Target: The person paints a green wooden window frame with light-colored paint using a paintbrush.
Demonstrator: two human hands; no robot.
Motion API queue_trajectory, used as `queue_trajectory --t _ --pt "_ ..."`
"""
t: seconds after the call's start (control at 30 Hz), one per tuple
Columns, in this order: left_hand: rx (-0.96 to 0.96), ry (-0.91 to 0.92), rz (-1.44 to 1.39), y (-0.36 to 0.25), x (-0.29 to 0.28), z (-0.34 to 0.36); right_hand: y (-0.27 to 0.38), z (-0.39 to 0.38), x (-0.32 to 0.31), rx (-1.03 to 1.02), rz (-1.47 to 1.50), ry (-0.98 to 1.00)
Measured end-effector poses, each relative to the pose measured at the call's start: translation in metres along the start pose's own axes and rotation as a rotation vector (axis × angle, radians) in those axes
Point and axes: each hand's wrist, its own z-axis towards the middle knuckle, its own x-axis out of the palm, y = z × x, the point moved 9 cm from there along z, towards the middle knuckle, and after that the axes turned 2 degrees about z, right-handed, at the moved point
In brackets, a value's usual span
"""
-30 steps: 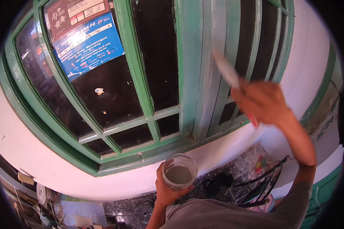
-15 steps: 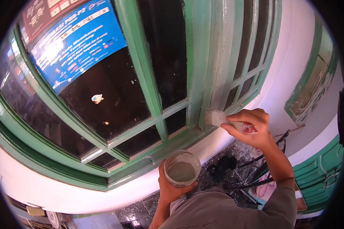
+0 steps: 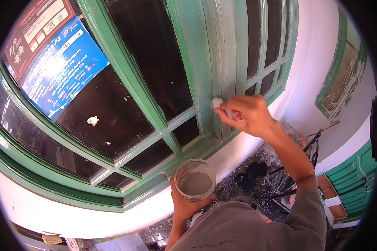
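My right hand (image 3: 249,113) is closed round the handle of a paintbrush (image 3: 218,103), its bristle end against the upright post of the green window frame (image 3: 200,58). Greyish-green paint covers that post, while the bars further left are a brighter green. In my left hand (image 3: 184,205) is a clear round tub (image 3: 195,180) with grey-green paint inside, held in front of my body below the window sill. My fingers wrap its side and underside. Most of the brush handle is hidden within my right hand.
Dark glass panes fill the window, with a blue poster (image 3: 65,69) and a maroon one (image 3: 35,31) at left. Below runs a white wall (image 3: 155,215). To the right are a black metal chair (image 3: 297,171), a paint-spattered dark floor (image 3: 255,157) and green doors (image 3: 354,180).
The brush in my right hand has moved up and left along the post. My left hand still holds the tub. The whole view has shifted slightly.
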Motion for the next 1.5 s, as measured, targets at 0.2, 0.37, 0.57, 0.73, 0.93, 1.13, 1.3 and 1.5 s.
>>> queue_trajectory --t 0.2,0.37,0.57,0.73,0.93,1.13,1.3,1.5 --pt "0.013 -0.04 -0.003 -0.009 0.004 0.011 0.05 0.068 -0.085 -0.413 -0.287 -0.508" --pt "0.026 -0.022 -0.041 -0.007 0.012 0.016 0.047 0.058 -0.064 -0.439 -0.362 -0.478" --pt "-0.012 0.009 -0.068 0.005 0.012 0.019 0.04 -0.031 -0.004 -0.269 -0.282 -0.365" --pt "0.035 0.05 0.01 -0.009 0.012 0.024 0.032 -0.099 0.044 0.004 -0.174 -0.199" --pt "0.041 0.092 0.008 -0.005 0.012 0.022 0.028 -0.142 0.083 0.311 -0.103 0.09" --pt "0.011 0.128 -0.035 0.0 0.005 0.007 -0.004 -0.078 0.055 0.437 0.091 0.097" --pt "0.035 0.083 -0.043 -0.006 -0.011 -0.003 0.01 0.026 -0.001 0.341 0.042 0.019" --pt "0.037 0.042 -0.025 0.004 -0.019 -0.014 0.045 0.114 -0.068 0.09 -0.182 -0.216"
